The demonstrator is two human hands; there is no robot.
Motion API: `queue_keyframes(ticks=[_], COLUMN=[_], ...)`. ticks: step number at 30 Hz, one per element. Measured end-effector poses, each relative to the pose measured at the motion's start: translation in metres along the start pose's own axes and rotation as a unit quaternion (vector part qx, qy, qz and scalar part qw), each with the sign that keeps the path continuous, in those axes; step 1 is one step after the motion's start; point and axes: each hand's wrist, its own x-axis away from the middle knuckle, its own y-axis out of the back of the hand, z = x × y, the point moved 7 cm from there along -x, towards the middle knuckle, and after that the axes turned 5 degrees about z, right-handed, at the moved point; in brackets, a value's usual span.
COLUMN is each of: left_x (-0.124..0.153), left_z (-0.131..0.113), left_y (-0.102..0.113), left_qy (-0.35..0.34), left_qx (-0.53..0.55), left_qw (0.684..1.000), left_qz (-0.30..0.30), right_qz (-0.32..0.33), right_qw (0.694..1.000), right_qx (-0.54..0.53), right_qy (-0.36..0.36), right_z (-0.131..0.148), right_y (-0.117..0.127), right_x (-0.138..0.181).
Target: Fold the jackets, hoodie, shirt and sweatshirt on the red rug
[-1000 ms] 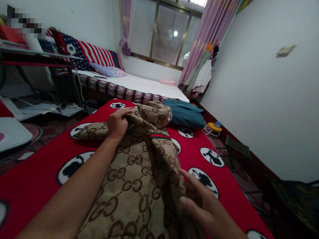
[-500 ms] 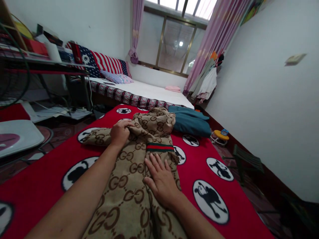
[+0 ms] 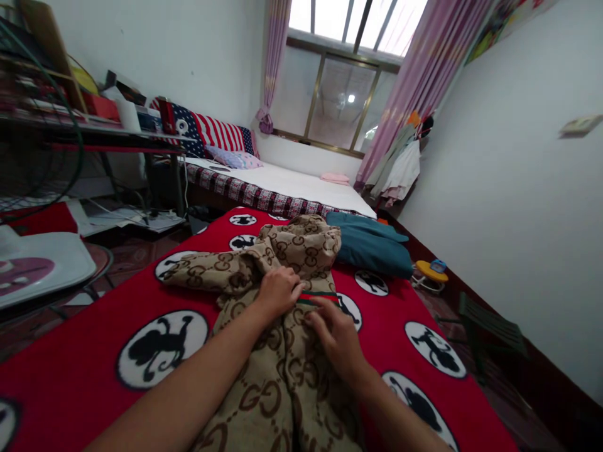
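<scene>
A tan hooded jacket [image 3: 257,392] with a brown letter print lies on the red blanket [image 3: 89,370], its hood towards the far end. One sleeve [image 3: 202,270] reaches out to the left, and a green-and-red striped band [image 3: 325,296] crosses the fabric near my hands. My left hand [image 3: 280,292] rests at the jacket's upper middle, its fingers curled on the cloth beside the band. Just right of it, my right hand [image 3: 336,336] is over the band's near edge, thumb and fingers apart. The cloth under both palms is hidden.
Folded teal clothing [image 3: 370,245] lies beyond the jacket on the right. A white-covered bed [image 3: 287,179] stands behind. To the left are a cluttered desk [image 3: 136,135] and a white chair [image 3: 66,257]; a yellow stool [image 3: 431,271] and a dark folding stool [image 3: 492,320] are at right.
My left hand has moved right, from the sleeve's shoulder end to the jacket's middle. My right hand has lifted from lying flat, its fingers now bent towards the band. The view has tilted slightly.
</scene>
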Motion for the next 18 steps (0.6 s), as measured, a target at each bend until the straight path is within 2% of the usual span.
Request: queue_keyframes(ticks=[4,7,9,12,15,18], left_x=[0.004,0.005,0.006,0.006,0.006,0.007], left_z=[0.008,0.009,0.01,0.011,0.012,0.011], left_y=[-0.014,-0.014,-0.015,-0.017,-0.02,-0.02], left_qy=[0.019,0.017,0.019,0.022,0.018,0.013], left_qx=[-0.007,0.003,0.015,0.034,0.047,0.056], left_qw=[1.0,1.0,1.0,0.999,0.999,0.998], left_qz=[-0.001,-0.002,-0.003,-0.003,-0.005,-0.007], right_qz=[-0.11,-0.128,-0.095,0.012,0.113,0.168], right_qw=[0.992,0.989,0.99,0.995,0.991,0.974], right_qx=[-0.035,0.024,0.059,0.055,0.008,0.05], right_qy=[-0.052,-0.075,-0.089,-0.085,-0.077,-0.141], right_z=[-0.044,-0.063,-0.07,-0.075,-0.078,-0.09], right_y=[0.054,0.081,0.088,0.083,0.072,0.067], right_x=[-0.07,-0.125,-0.155,-0.185,-0.198,-0.203])
